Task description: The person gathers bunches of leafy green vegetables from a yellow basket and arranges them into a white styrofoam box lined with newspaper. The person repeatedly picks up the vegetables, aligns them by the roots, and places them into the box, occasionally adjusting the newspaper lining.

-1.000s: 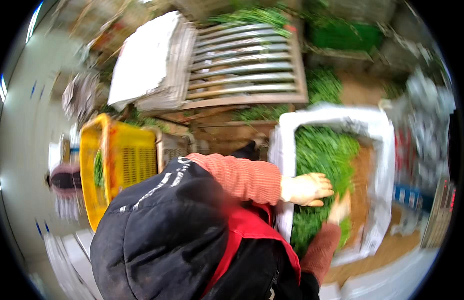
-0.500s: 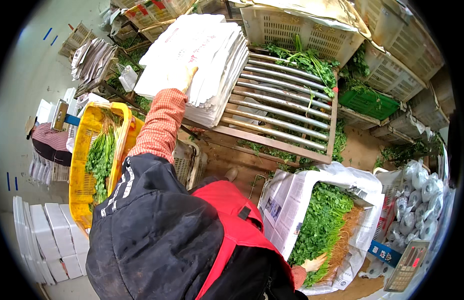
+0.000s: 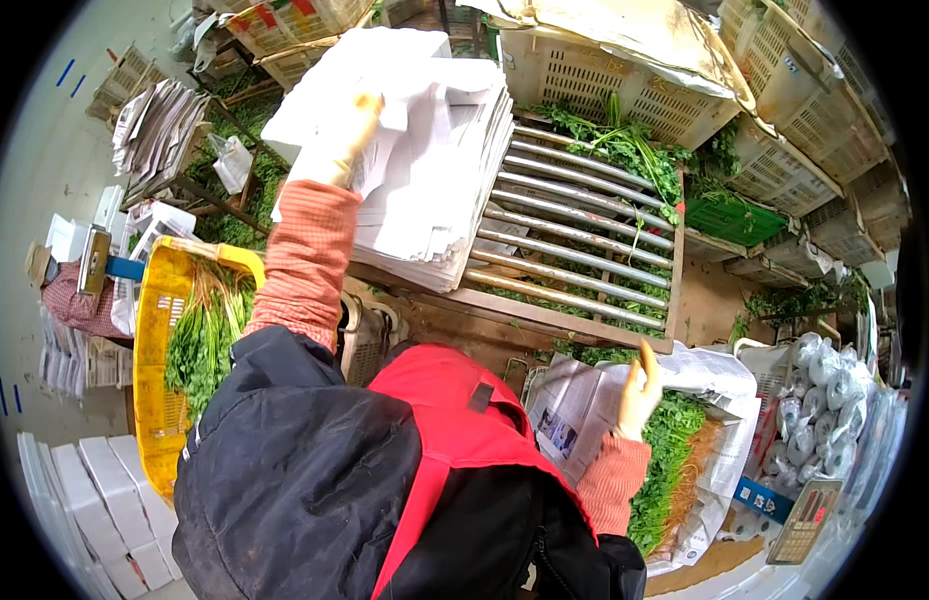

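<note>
My left hand (image 3: pixel 351 135), slightly blurred, is closed on the edge of a white paper sheet (image 3: pixel 310 95), lifting and curling it off a thick stack of paper (image 3: pixel 425 205). The stack lies on the left part of a metal roller rack. At lower right my right hand (image 3: pixel 639 396) is raised over a newspaper-lined crate, fingers stretched out and nothing in them. Beneath it, leafy green bunches (image 3: pixel 668 440) with brown roots fill the crate, whose newspaper lining (image 3: pixel 575 410) folds out over the rim.
A yellow basket (image 3: pixel 163 350) of greens stands at left, above white foam boxes (image 3: pixel 90 490). Steel rollers (image 3: pixel 575 215) carry loose stems. Plastic crates (image 3: pixel 625 80) line the back. At right are bagged rolls (image 3: pixel 825 400) and a scale (image 3: pixel 805 520). Another person (image 3: pixel 80 298) bends at far left.
My left hand has pulled the top sheet up and leftward, uncovering paper below. My right hand has risen from the greens and moved away from me.
</note>
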